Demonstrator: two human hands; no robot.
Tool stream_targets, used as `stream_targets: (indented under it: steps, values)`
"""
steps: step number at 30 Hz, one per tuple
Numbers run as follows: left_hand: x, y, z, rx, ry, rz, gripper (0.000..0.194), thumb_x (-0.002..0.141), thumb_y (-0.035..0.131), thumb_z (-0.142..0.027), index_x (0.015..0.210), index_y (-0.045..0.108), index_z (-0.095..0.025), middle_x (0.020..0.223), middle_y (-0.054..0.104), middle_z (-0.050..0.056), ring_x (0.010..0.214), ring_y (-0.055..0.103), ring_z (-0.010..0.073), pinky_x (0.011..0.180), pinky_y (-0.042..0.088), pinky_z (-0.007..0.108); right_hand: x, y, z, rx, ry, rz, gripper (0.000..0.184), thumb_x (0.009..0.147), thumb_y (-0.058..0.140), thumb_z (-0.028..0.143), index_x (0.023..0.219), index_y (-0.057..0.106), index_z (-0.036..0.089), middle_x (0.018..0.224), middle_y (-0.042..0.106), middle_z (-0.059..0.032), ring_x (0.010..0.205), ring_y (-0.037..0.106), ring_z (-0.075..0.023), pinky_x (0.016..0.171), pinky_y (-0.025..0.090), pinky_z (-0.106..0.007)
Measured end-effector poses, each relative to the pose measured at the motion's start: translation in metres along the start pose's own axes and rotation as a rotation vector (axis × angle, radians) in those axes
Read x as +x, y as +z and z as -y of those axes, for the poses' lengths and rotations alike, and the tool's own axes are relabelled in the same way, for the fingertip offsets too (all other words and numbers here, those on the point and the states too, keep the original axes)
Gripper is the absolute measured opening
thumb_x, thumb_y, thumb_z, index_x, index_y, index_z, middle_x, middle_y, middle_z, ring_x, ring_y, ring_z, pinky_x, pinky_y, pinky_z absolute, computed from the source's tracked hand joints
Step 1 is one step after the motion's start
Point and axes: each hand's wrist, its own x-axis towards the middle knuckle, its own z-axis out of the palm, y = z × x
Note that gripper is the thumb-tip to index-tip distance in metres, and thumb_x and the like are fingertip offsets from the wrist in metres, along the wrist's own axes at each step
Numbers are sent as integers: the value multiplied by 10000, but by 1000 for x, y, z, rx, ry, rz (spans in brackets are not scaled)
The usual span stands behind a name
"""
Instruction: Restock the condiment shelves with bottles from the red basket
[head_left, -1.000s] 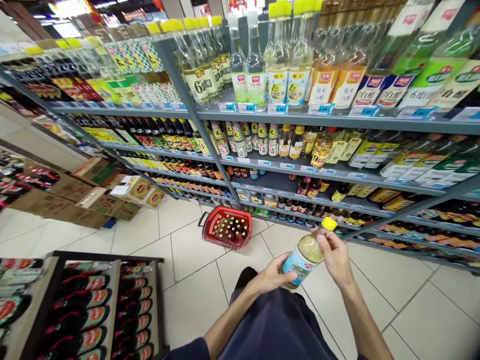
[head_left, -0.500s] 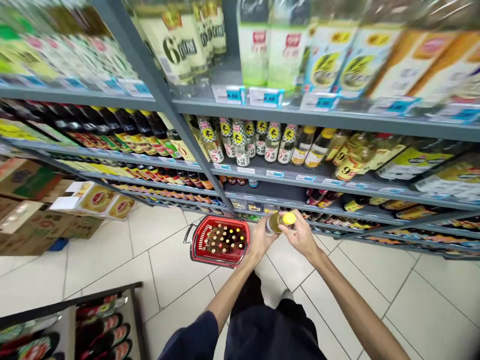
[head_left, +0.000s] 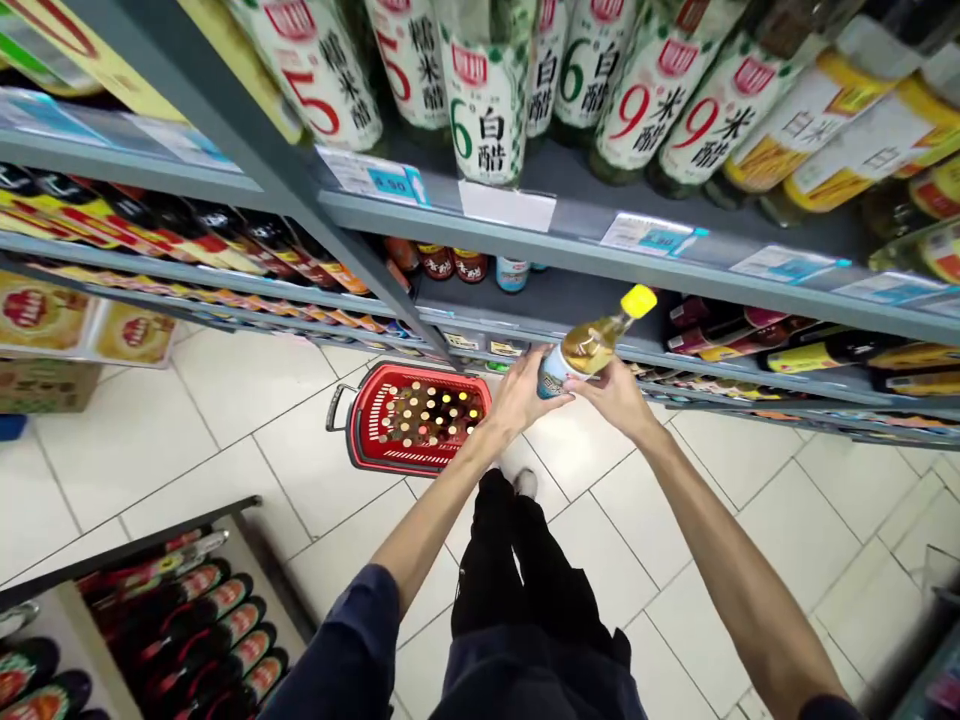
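Both hands hold one glass bottle [head_left: 590,345] of amber liquid, with a yellow cap and a pale blue label. It tilts, cap up and to the right, in front of the shelves. My left hand [head_left: 519,388] is closed around its lower left side. My right hand [head_left: 616,398] grips it from the lower right, fingers at the label. Below and left of my hands, a red shopping basket [head_left: 365,455] stands on the floor. It is filled with several capped bottles, their caps mostly cream and some yellow.
Upright vinegar bottles [head_left: 486,120] line the shelf above my hands. A lower shelf [head_left: 592,305] holds small jars and dark bottles lying at an angle. Yellow and white cartons [head_left: 135,330] sit at left. A display rack [head_left: 251,505] of dark bottles stands at lower left.
The view has moved closer to the shelves and tipped downward. The bottle has turned in my hands; its neck and blue label now show. Both hands appear higher in view.
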Motion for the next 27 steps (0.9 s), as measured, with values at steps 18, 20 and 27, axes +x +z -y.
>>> stream_targets:
  steps: [18, 20, 27]
  values:
    - [-11, -15, 75, 12, 120, -338, 414, 1001, 592, -381, 1360, 589, -176, 1436, 626, 139, 1371, 574, 245, 1215, 422, 489, 44, -8, -32, -461, -481, -158, 760, 814, 791, 624, 1389, 577, 176, 1280, 690, -189, 1285, 614, -348, 1153, 483, -558]
    - [7, -28, 82, 34, 145, -425, 376, 1023, 547, -402, 1302, 617, -159, 1376, 655, 132, 1327, 600, 240, 1188, 447, 482, 60, -6, -34, -477, -498, -163, 782, 816, 788, 624, 1409, 559, 169, 1300, 682, -195, 1280, 619, -357, 1156, 476, -581]
    - [49, -50, 115, 38, 115, -506, 410, 1055, 494, -435, 1291, 623, -126, 1310, 678, 137, 1251, 646, 248, 1129, 494, 477, 107, 6, -47, -455, -494, -171, 840, 790, 784, 681, 1401, 518, 169, 1270, 711, -183, 1146, 707, -350, 998, 593, -574]
